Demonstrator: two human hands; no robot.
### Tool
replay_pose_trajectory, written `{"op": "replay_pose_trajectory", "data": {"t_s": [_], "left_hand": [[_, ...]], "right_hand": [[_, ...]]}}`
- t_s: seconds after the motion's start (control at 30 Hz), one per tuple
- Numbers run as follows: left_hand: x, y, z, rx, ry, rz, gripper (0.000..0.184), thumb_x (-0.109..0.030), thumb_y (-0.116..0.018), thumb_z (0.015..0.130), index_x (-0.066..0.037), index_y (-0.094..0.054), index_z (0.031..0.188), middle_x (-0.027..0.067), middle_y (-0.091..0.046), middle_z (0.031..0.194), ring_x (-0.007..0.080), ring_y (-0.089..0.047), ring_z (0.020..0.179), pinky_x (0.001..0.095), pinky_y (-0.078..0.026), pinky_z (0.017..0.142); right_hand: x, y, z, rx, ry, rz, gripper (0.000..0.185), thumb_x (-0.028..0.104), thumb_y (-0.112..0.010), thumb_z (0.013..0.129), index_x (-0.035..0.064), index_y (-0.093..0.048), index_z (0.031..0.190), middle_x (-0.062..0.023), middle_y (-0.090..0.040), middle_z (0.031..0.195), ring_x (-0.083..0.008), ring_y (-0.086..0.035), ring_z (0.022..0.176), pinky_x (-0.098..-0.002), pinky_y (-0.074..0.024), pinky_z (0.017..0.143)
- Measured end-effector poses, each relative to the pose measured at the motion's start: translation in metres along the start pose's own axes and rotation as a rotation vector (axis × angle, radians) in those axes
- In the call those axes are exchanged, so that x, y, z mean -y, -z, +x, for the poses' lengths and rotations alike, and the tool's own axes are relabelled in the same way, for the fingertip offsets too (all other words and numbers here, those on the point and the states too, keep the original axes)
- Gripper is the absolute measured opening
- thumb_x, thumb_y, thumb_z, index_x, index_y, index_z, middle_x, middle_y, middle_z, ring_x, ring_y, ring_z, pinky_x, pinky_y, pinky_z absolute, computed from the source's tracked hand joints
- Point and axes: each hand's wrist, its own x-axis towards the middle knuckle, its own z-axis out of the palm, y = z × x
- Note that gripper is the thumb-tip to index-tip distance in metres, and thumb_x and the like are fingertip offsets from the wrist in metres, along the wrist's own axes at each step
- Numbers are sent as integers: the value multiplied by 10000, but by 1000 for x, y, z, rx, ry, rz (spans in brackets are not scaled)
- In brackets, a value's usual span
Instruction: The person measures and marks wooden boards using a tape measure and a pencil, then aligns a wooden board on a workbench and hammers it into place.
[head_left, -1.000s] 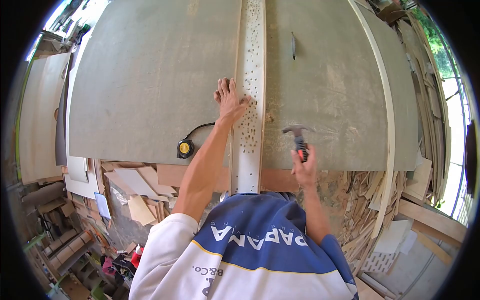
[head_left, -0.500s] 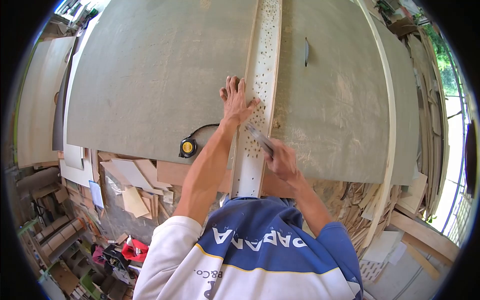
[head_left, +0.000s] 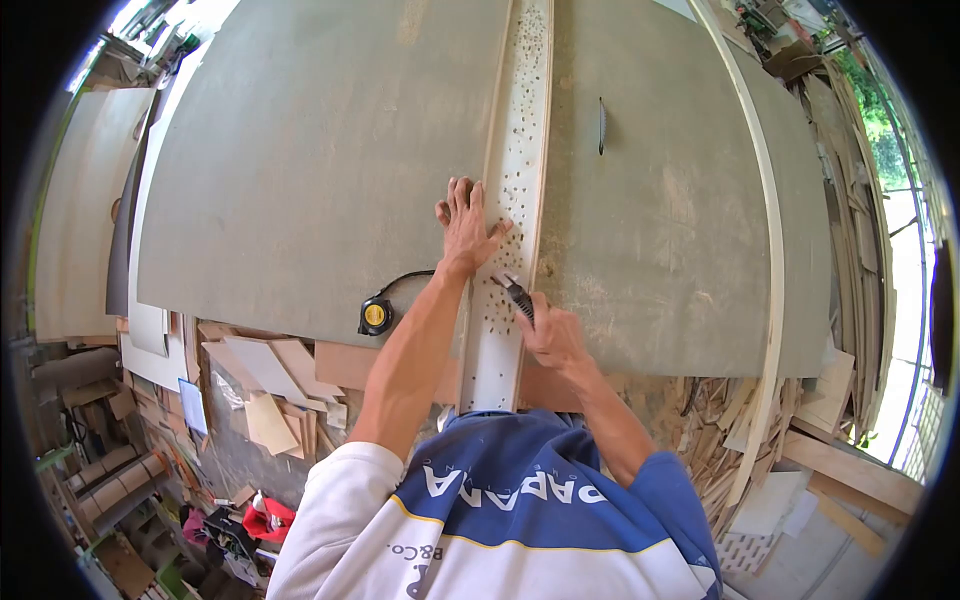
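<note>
My left hand (head_left: 466, 232) lies with fingers spread, on the grey-green sheet and the left edge of a long white strip (head_left: 493, 375). The strip has wooden edges and is dotted with many small dark holes or marks. In my right hand (head_left: 553, 335) is a black-handled hand tool (head_left: 519, 298) with a ribbed grip and a small metal head. I cannot make out its exact kind. Its head is over the strip, just below my left thumb; whether it touches is unclear. A black and yellow tape measure (head_left: 375, 316) sits left of my left forearm.
The large grey-green sheet (head_left: 300, 180) spreads under the strip. A slim dark curved piece (head_left: 602, 126) lies on its right half, near a long pale wood batten (head_left: 765, 210). Wood offcuts (head_left: 270, 415) lean below at left, with more scrap strips (head_left: 735, 420) at right.
The right hand's tool was blurred by motion and now shows sharper, its head still over the strip. My left hand stays on the strip's edge. The whole view has shifted slightly.
</note>
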Motion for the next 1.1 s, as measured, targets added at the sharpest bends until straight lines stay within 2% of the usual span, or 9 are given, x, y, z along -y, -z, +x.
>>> {"op": "replay_pose_trajectory", "data": {"t_s": [0.13,0.2,0.3,0.43,0.57,0.63,0.83,1.03,1.1], "left_hand": [[0,0,-1,5,-14,-7,863,-379,-748,776,-25,-300,1424,190,-230,1490,343,-88,1454,507,-56,1130],[-1,2,0,7,-9,-25,865,-375,-751,772,-26,-301,1423,188,-232,1490,343,-90,1453,510,-55,1129],[2,-3,1,-18,-14,-27,870,-366,-759,762,-28,-303,1421,189,-234,1489,343,-87,1455,508,-51,1130],[-2,3,1,11,-4,-37,874,-344,-748,766,-27,-277,1431,221,-219,1509,371,-78,1456,542,-56,1136],[-12,2,7,59,88,-60,927,-361,-741,757,-27,-236,1460,223,-200,1524,374,-62,1462,577,-62,1136],[-20,2,8,65,171,-20,996,-420,-728,750,-18,-191,1485,226,-190,1529,379,-53,1463,586,-85,1135],[-35,3,17,59,188,32,1153,-561,-726,722,-29,-89,1522,263,-165,1537,398,-68,1461,579,-126,1136],[-37,7,18,87,214,28,1194,-626,-721,702,-56,-78,1531,263,-158,1536,396,-60,1460,577,-124,1132],[-37,7,19,90,222,40,1188,-633,-713,709,-57,-78,1531,263,-155,1535,392,-57,1460,577,-119,1131]], "right_hand": [[25,30,-6,-157,13,187,307,295,-578,932,1,-513,994,-209,-606,634,-415,-612,566,-466,-499,521],[30,22,-8,-431,84,310,337,328,-564,938,-1,-513,993,-221,-608,648,-421,-619,595,-478,-497,532],[6,-10,-7,-179,76,109,342,330,-567,936,-7,-523,974,-231,-611,662,-419,-622,616,-487,-488,544],[8,8,-1,28,-91,184,386,373,-568,923,-12,-544,911,-237,-619,693,-421,-621,636,-476,-480,570],[7,9,-2,-115,-232,405,430,408,-592,905,-14,-543,843,-201,-585,628,-386,-602,572,-440,-473,560],[-14,-5,9,-242,-274,566,393,393,-622,900,28,-535,785,-45,-513,540,-135,-526,456,-305,-427,432],[-17,49,92,-265,-403,785,362,356,-606,903,36,-532,751,-29,-534,551,-101,-505,413,-265,-391,376],[-59,79,239,-287,-325,706,358,346,-597,900,18,-544,764,-55,-573,569,-122,-528,408,-281,-408,380],[-93,73,305,-366,-289,496,361,351,-598,896,9,-569,784,-72,-593,584,-126,-539,406,-291,-427,390]]}}
